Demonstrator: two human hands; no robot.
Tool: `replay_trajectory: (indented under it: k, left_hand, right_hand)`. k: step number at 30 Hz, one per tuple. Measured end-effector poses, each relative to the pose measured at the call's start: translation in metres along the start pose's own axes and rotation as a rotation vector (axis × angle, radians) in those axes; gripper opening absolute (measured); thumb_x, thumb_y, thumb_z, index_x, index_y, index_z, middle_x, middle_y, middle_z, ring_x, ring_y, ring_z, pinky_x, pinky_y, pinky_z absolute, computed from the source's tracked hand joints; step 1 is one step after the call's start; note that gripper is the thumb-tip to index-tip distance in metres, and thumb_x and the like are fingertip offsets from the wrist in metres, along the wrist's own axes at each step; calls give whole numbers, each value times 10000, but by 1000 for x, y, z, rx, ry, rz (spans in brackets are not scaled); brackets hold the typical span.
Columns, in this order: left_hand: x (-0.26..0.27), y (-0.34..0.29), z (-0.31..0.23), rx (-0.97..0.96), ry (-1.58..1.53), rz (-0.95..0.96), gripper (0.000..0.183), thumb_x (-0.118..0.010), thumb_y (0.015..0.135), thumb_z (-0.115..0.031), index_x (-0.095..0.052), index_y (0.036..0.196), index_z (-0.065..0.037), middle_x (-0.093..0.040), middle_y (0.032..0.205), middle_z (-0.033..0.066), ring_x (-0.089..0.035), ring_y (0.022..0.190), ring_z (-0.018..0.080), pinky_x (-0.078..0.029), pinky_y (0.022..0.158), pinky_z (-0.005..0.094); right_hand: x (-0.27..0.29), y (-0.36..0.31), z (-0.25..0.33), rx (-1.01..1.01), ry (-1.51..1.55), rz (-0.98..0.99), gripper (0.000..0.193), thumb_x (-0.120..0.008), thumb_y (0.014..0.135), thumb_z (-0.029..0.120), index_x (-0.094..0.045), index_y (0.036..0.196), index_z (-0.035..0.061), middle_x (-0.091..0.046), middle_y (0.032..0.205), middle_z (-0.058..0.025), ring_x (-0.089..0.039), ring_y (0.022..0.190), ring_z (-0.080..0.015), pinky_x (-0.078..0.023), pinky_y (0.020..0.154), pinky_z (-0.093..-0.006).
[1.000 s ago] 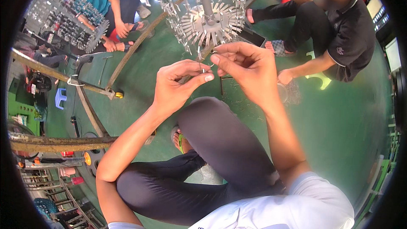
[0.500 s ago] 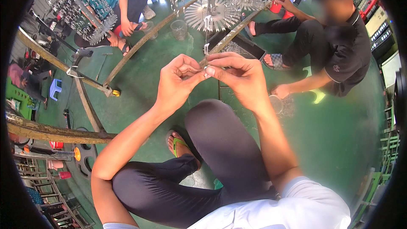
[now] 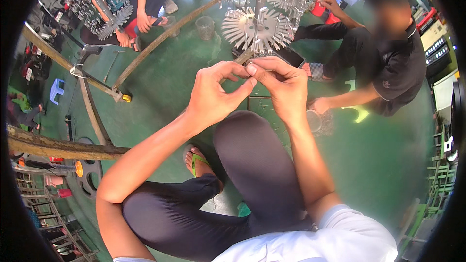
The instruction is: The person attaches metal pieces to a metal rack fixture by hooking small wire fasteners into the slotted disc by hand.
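My left hand (image 3: 216, 89) and my right hand (image 3: 281, 82) meet fingertip to fingertip in front of me, above my raised knee. Both are closed in a pinch. Whatever they hold between thumbs and forefingers is too small and covered to make out. Just beyond the fingertips stands a metal rack, with a slotted, fan-like disc (image 3: 257, 31) at its foot and many small shiny metal parts (image 3: 291, 0) hung in tiers above. A dark tray (image 3: 293, 58) lies under it, partly hidden by my right hand.
At the right a crouching person (image 3: 398, 63) in black holds a clear cup (image 3: 315, 118). Another clear cup (image 3: 205, 28) is on the green floor. A rusty frame (image 3: 63, 148) on casters runs along my left, near a second hung rack (image 3: 109, 19). Other people sit at the back.
The view has shifted slightly, and the rack's disc appears further right and lower. My hands stay together; the small silvery piece seen at my fingertips before is now hidden.
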State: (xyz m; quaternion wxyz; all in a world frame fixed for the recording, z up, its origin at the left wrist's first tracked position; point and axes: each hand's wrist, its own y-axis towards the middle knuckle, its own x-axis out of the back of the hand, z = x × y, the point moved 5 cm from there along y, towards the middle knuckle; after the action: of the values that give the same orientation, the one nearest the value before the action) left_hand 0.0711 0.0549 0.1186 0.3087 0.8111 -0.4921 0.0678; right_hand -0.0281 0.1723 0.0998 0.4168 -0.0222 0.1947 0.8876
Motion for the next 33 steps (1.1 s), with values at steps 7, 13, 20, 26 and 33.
replay_trajectory:
  k: [7, 13, 20, 26, 33]
  left_hand:
    - [6, 2, 6, 341, -288, 98, 179, -732, 907, -111, -735, 1024, 24, -734, 906, 73, -670, 797, 107, -560, 701, 263]
    - [9, 5, 7, 440, -444, 111, 235, -729, 902, -104, -708, 1048, 79, -737, 927, 123, -704, 830, 157, -601, 729, 285]
    - [10, 2, 7, 689, -733, 159, 245, -714, 920, -103, -694, 1088, 74, -726, 985, 140, -711, 877, 183, -612, 797, 310]
    - [20, 3, 12, 710, -779, 245, 255, -731, 906, -109, -692, 1074, 80, -706, 948, 123, -698, 915, 178, -608, 866, 330]
    - [38, 11, -8, 663, -531, 302, 250, -726, 905, -107, -696, 1076, 72, -714, 929, 134, -711, 873, 183, -627, 802, 330]
  right_hand:
    - [5, -4, 5, -25, 33, 47, 155, -739, 884, 10, -739, 1028, -49, -713, 977, -79, -641, 863, -93, -518, 762, -227]
    - [4, -6, 2, -40, 20, 45, 172, -721, 900, 5, -718, 1060, -60, -725, 1002, -97, -676, 866, -112, -541, 769, -225]
    - [3, -7, 1, -18, 17, 72, 175, -717, 898, -10, -715, 1068, -53, -726, 996, -78, -675, 878, -99, -541, 742, -214]
    - [10, -6, -1, -31, -38, 120, 173, -722, 886, -29, -707, 1055, -63, -726, 986, -97, -678, 860, -109, -549, 754, -225]
    - [11, -7, -1, -31, -27, 70, 196, -724, 895, -9, -675, 1076, -65, -729, 962, -101, -685, 832, -117, -563, 737, -238]
